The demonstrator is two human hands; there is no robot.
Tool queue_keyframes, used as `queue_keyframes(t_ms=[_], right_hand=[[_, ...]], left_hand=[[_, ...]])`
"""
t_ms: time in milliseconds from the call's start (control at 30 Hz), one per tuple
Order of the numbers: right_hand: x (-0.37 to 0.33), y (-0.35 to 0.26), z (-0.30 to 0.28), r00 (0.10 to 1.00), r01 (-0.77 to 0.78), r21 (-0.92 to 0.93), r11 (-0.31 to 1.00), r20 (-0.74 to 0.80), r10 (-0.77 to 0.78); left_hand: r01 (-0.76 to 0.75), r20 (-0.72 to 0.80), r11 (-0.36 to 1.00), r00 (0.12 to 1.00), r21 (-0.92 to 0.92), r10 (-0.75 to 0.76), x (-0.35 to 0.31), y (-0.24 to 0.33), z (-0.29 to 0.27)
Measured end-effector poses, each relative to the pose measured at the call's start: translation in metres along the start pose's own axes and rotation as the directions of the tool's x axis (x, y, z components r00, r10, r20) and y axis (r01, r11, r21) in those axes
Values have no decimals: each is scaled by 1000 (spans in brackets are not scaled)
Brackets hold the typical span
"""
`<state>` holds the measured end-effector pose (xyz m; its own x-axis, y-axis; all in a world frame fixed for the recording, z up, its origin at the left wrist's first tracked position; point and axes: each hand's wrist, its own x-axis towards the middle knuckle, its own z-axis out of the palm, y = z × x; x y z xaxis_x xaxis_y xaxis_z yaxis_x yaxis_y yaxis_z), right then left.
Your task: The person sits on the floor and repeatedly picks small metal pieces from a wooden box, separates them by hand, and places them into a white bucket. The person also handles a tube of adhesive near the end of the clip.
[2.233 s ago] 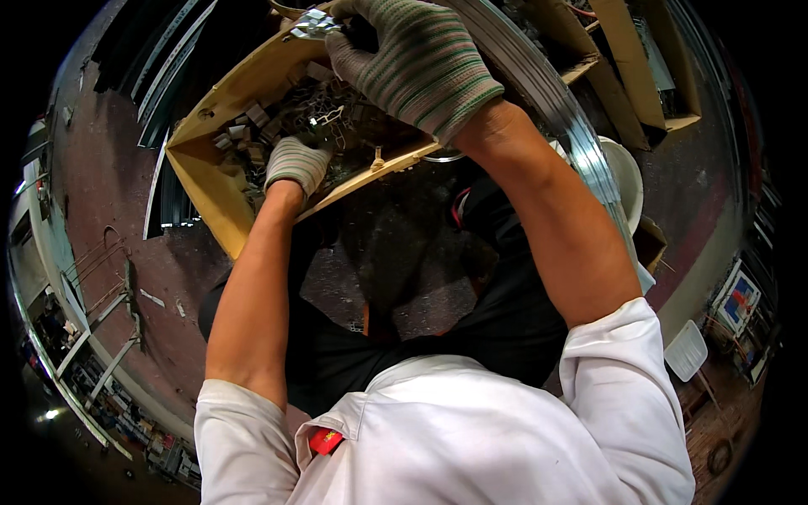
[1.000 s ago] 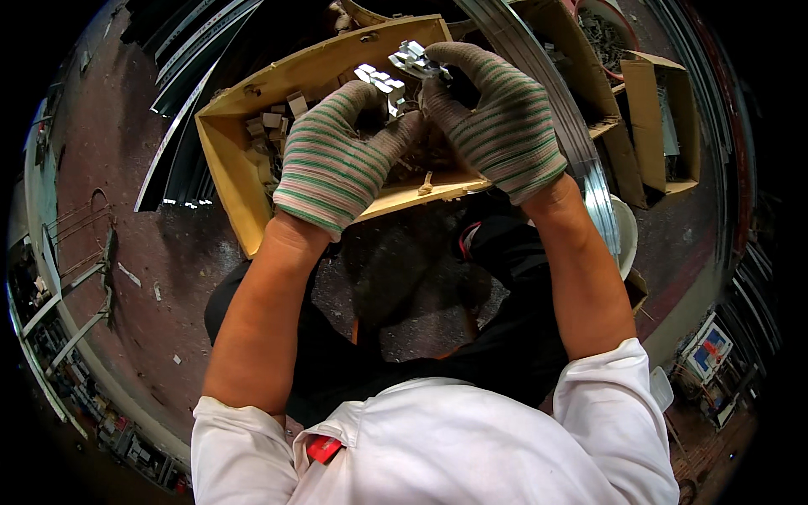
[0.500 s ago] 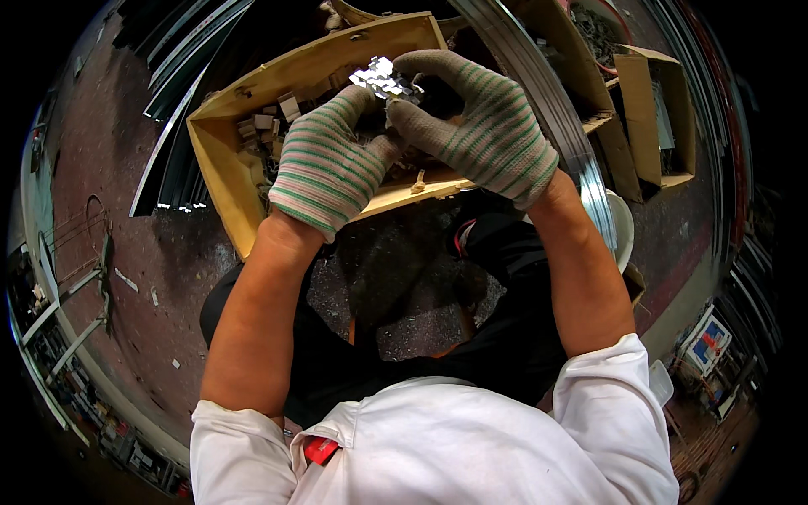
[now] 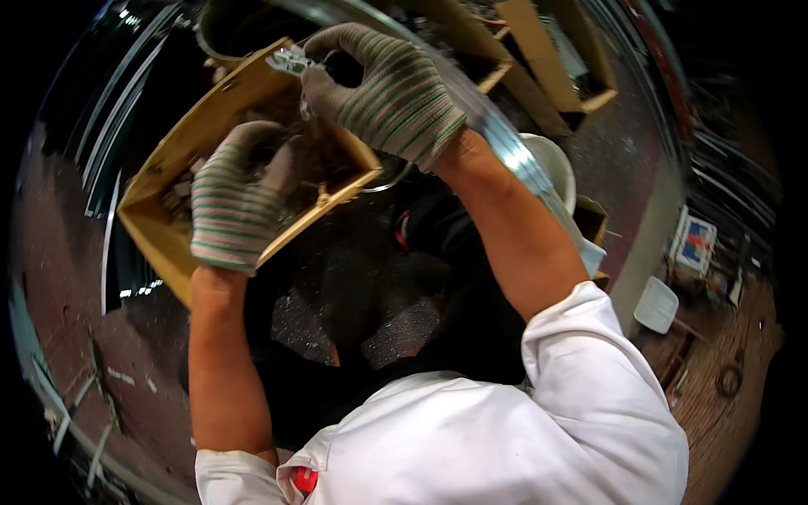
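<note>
cardboard box (image 4: 539, 61), upper right; white bucket (image 4: 566, 172) nearby; long strips (image 4: 118, 126), left

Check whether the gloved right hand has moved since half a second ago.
Yes: judged against the wooden box, the gloved right hand has shifted toward the box's far-right corner.

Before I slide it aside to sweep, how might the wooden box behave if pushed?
The box is probably stiff, given its straight, board-like walls. It may feel heavy, since small pieces lie heaped inside. Those pieces could shift or rattle, as they look loose.
</note>
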<state>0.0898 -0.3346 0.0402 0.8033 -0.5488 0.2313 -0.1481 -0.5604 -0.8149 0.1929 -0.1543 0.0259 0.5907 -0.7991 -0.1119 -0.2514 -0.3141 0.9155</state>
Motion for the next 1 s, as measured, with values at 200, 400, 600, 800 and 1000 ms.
queue_keyframes(t_ms=[200,400,600,800,1000], right_hand=[[-44,24,-102,969,-86,-143,986,-244,49],[-168,78,-203,688,-643,-155,750,-549,476],[-253,125,-230,510,-851,-254,460,-603,613],[-259,165,-211,472,-877,-331,347,-465,749],[-278,187,-210,412,-895,-49,443,-474,778]], left_hand=[[71,-9,997,997,-13,-71,-3,7,1],[26,9,1000,1000,6,-26,-7,-4,-1],[5,22,993,1000,117,-8,-8,-14,-5],[23,49,996,998,92,-27,-3,-10,0],[4,66,994,998,111,-11,-1,-10,4]])
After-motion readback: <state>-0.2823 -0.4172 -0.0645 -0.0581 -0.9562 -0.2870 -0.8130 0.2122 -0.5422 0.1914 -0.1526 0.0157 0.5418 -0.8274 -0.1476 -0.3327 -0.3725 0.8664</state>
